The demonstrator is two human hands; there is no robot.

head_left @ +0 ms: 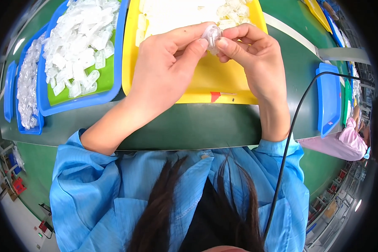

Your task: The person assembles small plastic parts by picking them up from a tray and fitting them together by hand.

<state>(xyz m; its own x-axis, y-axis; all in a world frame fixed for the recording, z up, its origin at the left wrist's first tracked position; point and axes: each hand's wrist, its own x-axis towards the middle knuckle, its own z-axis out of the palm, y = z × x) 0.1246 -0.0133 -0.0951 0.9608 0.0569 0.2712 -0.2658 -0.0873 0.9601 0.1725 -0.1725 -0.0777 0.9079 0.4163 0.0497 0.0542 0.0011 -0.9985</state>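
Bright, even overhead light; soft shadows; sharp centre; fisheye bending and dark vignette at rim

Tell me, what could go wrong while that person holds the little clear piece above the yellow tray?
1. The small clear plastic part is pinched only at the fingertips of the left hand and right hand; it might slip and drop into the yellow tray.
2. A dropped part could be hard to spot among the similar clear pieces lying there.
3. The black cable hangs beside the right forearm and might snag.
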